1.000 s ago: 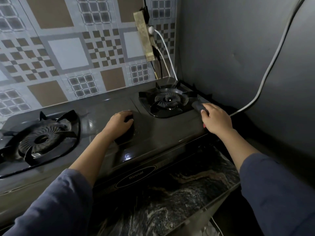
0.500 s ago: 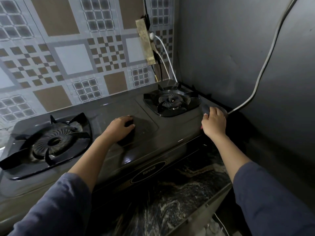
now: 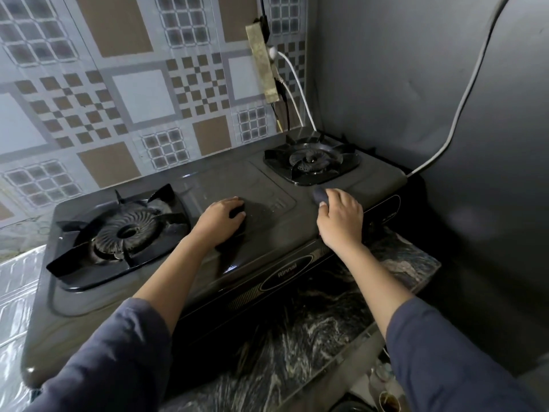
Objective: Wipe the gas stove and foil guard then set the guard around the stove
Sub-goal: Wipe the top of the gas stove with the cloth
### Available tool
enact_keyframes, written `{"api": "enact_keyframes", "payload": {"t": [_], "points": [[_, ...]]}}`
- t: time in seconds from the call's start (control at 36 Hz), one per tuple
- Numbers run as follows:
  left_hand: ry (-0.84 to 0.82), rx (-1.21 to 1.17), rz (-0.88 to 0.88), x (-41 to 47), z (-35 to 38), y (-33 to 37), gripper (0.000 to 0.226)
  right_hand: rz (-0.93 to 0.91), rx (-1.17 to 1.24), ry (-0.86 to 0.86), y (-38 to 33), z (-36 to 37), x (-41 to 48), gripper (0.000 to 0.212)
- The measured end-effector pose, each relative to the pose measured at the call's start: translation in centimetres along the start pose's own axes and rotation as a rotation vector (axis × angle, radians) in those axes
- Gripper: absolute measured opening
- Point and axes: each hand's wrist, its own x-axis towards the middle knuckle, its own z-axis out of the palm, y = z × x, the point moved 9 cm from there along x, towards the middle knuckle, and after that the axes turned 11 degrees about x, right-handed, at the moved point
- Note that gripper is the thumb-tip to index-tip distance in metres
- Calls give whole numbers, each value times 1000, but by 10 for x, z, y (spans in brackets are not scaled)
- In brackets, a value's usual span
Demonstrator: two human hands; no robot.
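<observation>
Left hand [image 3: 221,223]: palm down, fingers curled, pressing on stove top centre; cannot tell if it holds anything.
Right hand [image 3: 341,217]: closed around dark cloth [image 3: 320,195], near right burner [image 3: 312,162].
Gas stove [image 3: 267,233]: long axis left to right along counter [image 3: 326,322].

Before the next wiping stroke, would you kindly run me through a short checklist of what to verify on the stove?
1. Right hand holds the dark cloth against the stove top: ok.
2. Left hand rests flat mid-stove, bracing it: ok.
3. Right burner shows no flame: ok.
4. Left burner shows no flame: ok.
5. White cable hangs behind the right burner, apart from the cloth: ok.
6. Foil guard set around the stove: not ok; crinkled foil shows only at the left edge, and whether it is the guard, cannot tell.
</observation>
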Motion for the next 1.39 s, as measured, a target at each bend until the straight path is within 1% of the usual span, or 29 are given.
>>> {"api": "enact_keyframes", "payload": {"t": [0.17,0.31,0.5,0.64,0.78,1.08,1.39], "points": [[-1,9,0,-1,1,0,42,-111,-136,-138,-12,1,1,37],[22,9,-40,-5,0,-2,42,-206,-37,-115,-13,1,4,34],[48,0,-95,-15,-7,-2,38,-161,35,-51,-14,6,-2,39],[65,2,-109,-24,-12,-6,36,-130,64,-47,-23,11,-8,43],[44,-3,-75,-29,-12,-12,37,-128,70,-52,-42,21,-23,44],[18,-26,15,-46,-12,-26,37,-148,78,19,-84,32,-65,37],[-17,69,68,-61,-23,-38,37,-164,75,9,-117,45,-96,37]]}}
